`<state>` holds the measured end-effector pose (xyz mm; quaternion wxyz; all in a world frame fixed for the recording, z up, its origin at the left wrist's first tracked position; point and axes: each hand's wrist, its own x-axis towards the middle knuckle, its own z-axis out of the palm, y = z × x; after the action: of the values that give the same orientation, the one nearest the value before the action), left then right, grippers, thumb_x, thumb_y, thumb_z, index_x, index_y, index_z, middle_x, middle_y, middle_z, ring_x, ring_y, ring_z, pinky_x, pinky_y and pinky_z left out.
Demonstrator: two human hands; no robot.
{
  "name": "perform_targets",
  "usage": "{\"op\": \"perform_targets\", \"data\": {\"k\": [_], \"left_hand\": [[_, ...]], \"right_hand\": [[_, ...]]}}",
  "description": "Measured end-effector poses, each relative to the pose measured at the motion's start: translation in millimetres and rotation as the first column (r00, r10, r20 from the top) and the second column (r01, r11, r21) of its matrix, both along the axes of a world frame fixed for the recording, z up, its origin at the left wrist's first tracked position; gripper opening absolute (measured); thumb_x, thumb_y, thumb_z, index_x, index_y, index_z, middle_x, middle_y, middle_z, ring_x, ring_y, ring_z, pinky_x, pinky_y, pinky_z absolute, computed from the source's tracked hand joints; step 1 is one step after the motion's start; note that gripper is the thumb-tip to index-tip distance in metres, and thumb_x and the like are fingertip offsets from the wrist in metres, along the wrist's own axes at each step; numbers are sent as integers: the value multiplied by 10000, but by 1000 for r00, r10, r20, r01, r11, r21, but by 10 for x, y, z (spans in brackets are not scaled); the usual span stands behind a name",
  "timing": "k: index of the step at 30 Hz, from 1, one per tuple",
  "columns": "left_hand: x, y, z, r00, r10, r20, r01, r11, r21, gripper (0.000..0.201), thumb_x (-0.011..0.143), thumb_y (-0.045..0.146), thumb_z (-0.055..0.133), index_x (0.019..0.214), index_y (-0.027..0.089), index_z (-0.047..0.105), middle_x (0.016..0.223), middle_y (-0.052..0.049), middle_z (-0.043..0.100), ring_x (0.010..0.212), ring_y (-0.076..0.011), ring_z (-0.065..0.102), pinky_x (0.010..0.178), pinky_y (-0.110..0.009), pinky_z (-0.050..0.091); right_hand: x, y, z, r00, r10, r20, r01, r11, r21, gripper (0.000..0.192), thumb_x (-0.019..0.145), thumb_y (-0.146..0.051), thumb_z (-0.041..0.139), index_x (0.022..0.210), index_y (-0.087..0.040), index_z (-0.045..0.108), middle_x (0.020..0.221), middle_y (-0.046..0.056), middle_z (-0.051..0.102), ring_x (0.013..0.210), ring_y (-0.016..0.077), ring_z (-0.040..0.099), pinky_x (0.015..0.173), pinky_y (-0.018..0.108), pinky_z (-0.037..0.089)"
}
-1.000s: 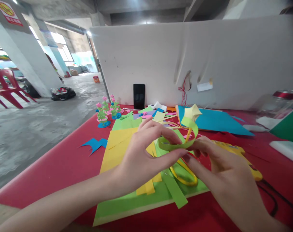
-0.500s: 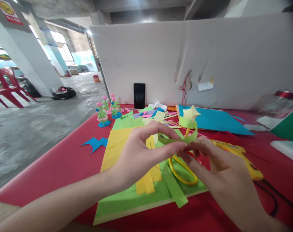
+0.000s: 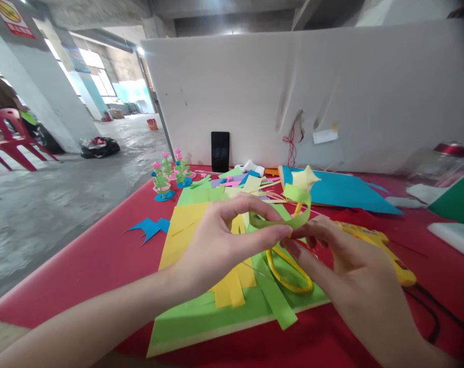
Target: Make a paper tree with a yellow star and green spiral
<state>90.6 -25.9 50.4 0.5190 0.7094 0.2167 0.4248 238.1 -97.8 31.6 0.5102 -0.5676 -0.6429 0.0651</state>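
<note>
My left hand [image 3: 226, 230] pinches a light green paper strip [image 3: 264, 223] between thumb and fingers. The strip bends into a loop and curls up at its right side. A cream paper star [image 3: 306, 177] stands at the top of a short yellow stem [image 3: 298, 208], just behind the strip's raised end. My right hand [image 3: 343, 266] is closed, its thumb and finger pinching at the stem's lower end, against my left fingertips. The exact grip point is partly hidden by the fingers. A yellow cord-like loop [image 3: 291, 283] shows beneath the hands.
Yellow sheets [image 3: 184, 225] and green paper [image 3: 193, 327] cover the red table [image 3: 86, 271]. Small paper trees [image 3: 163, 189] stand at the back left, near a blue paper scrap [image 3: 147, 229]. A phone [image 3: 220, 152] leans on the board. A yellow glue gun [image 3: 393, 255] lies right.
The star and the curled strip end have shifted slightly, the star rightward. Both hands keep nearly the same place. A person has come into view by the red chair at far left.
</note>
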Motion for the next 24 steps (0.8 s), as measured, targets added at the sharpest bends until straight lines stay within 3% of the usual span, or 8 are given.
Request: {"op": "perform_targets", "data": {"k": [15,24], "left_hand": [[-25,20,15,1000,13,-8,-13,1000,26,65,712,234,660,679,214,608,759,28,597,805,-119,539,767,-263,402],[-21,40,4,998,53,-25,-52,999,15,77,707,261,659,679,214,605,769,13,596,795,-131,547,708,-257,423]], "right_hand": [[-11,-5,1,999,-4,-42,4,1000,11,41,734,-235,614,763,-261,603,680,-40,575,601,112,510,534,221,426],[-29,-17,-17,994,20,-103,-20,1000,3,107,723,-192,633,775,-279,599,726,-60,604,651,99,528,601,193,454]]}}
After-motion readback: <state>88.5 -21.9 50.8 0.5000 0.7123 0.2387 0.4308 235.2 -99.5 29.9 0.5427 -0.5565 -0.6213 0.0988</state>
